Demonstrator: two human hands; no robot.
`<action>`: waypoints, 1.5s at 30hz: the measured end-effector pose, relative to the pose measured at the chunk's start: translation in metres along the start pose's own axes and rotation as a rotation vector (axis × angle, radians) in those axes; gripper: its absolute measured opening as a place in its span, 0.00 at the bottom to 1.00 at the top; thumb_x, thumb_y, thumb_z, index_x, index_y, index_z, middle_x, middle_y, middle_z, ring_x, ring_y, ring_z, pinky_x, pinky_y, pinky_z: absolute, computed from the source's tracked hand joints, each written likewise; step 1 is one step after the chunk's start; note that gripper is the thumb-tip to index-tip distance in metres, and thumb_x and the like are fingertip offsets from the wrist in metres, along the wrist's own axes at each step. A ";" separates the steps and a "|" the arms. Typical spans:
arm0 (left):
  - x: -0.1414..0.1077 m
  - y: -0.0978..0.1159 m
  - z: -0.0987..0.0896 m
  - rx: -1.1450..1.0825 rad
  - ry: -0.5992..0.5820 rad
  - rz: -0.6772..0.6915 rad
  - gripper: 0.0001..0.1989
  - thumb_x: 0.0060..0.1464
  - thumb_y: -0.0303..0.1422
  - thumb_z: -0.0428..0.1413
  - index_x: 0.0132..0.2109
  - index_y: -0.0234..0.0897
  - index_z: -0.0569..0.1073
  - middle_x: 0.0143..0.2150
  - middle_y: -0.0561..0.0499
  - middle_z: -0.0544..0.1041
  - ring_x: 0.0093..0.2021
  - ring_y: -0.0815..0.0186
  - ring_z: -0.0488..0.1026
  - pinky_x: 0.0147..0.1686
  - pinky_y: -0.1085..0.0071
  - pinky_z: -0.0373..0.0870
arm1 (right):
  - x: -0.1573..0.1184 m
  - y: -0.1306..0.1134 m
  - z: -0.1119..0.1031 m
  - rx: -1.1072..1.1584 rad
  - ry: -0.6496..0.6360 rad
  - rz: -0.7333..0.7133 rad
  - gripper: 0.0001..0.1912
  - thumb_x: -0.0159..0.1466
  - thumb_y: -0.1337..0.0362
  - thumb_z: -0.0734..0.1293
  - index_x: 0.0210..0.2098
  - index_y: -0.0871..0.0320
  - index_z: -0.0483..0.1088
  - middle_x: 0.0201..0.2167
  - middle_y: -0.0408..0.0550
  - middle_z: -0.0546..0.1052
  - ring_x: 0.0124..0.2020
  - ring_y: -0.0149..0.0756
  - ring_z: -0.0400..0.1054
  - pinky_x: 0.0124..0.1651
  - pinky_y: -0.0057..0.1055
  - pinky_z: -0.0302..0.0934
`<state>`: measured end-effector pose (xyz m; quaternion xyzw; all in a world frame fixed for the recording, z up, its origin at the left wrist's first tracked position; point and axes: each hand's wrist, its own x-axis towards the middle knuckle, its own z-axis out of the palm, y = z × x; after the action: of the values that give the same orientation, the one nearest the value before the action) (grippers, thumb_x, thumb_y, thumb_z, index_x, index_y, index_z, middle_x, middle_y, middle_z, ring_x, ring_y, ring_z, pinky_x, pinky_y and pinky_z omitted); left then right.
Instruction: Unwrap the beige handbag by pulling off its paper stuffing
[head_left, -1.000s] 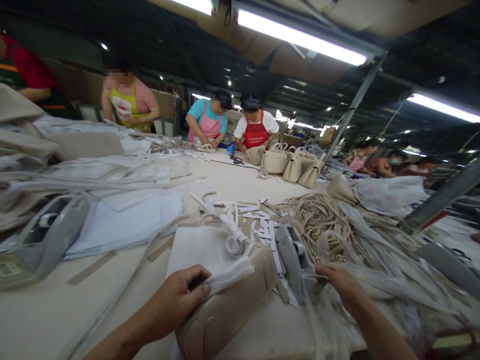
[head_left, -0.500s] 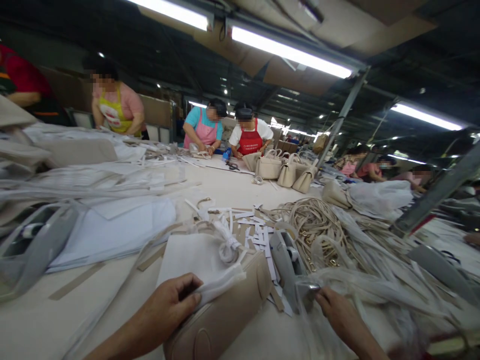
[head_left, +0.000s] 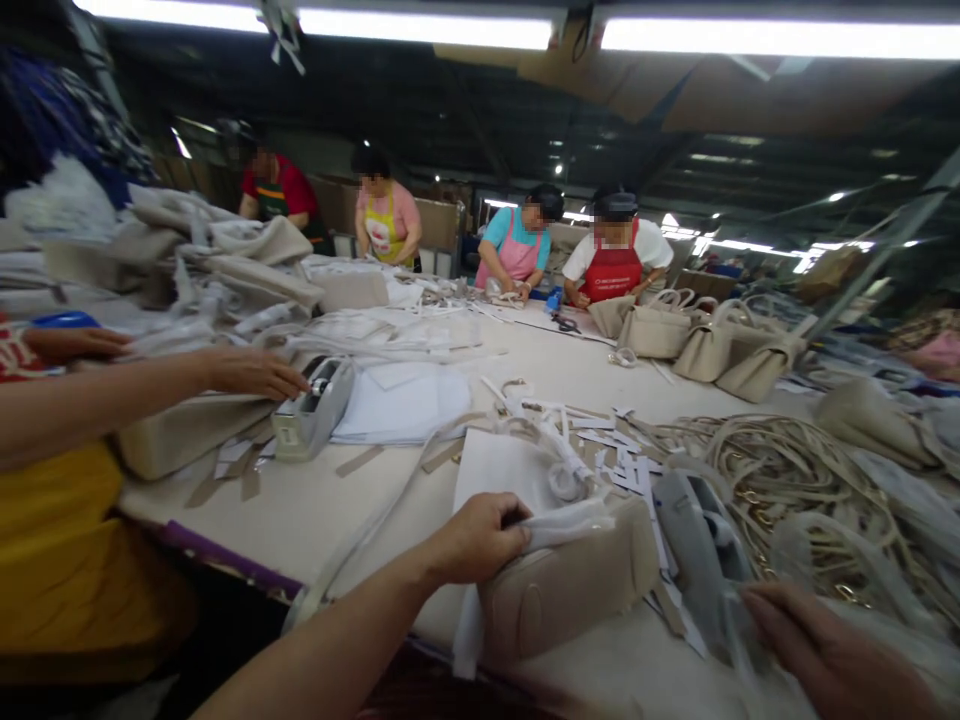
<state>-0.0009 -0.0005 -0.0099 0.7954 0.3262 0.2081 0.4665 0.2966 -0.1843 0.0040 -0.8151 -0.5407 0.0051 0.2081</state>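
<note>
My left hand (head_left: 491, 540) is closed on the beige handbag (head_left: 570, 590), thumb and fingers pinching the white wrapping (head_left: 570, 525) along its upper edge. The bag lies on its side near the table's front edge. My right hand (head_left: 817, 640), smeared by motion, is closed at the near end of a grey tape dispenser (head_left: 694, 540). A strip of clear tape (head_left: 739, 630) seems to run down from its fingertips. Behind the bag lies a white sheet (head_left: 499, 465) with a bundled, wrapped strap (head_left: 566, 478).
Paper and beige scraps (head_left: 619, 455) lie beyond the bag. Beige straps with gold clasps (head_left: 787, 480) are heaped at right. At left a co-worker's hand (head_left: 255, 372) reaches over another tape dispenser (head_left: 313, 410). Finished handbags (head_left: 705, 345) stand at the back; several people work across the table.
The view has swung left, bringing a co-worker's arms into sight. My left hand keeps its grip on the handbag. My right hand stays by the tape dispenser's near end.
</note>
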 end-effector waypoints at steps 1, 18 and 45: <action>0.000 -0.001 0.000 -0.006 0.003 0.001 0.12 0.47 0.35 0.51 0.38 0.35 0.74 0.31 0.53 0.74 0.32 0.67 0.68 0.32 0.73 0.62 | 0.000 -0.028 0.004 0.041 -0.037 -0.033 0.17 0.55 0.47 0.59 0.34 0.48 0.73 0.30 0.45 0.79 0.29 0.38 0.73 0.29 0.29 0.66; 0.000 -0.009 0.011 -0.623 0.166 -0.074 0.15 0.40 0.32 0.55 0.36 0.29 0.74 0.26 0.53 0.72 0.25 0.72 0.63 0.28 0.73 0.58 | 0.031 -0.184 0.060 0.306 -0.151 -0.232 0.18 0.61 0.56 0.54 0.43 0.56 0.69 0.30 0.46 0.76 0.32 0.38 0.70 0.38 0.34 0.61; -0.001 -0.017 0.007 -0.804 0.174 -0.104 0.25 0.38 0.27 0.58 0.48 0.33 0.65 0.24 0.58 0.66 0.24 0.73 0.63 0.26 0.75 0.57 | 0.050 -0.145 0.040 -0.247 0.127 -0.529 0.29 0.62 0.55 0.60 0.60 0.51 0.50 0.41 0.47 0.72 0.34 0.38 0.70 0.32 0.34 0.64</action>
<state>-0.0026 -0.0001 -0.0282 0.5115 0.2971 0.3616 0.7206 0.1808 -0.0791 0.0286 -0.6639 -0.7166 -0.1660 0.1349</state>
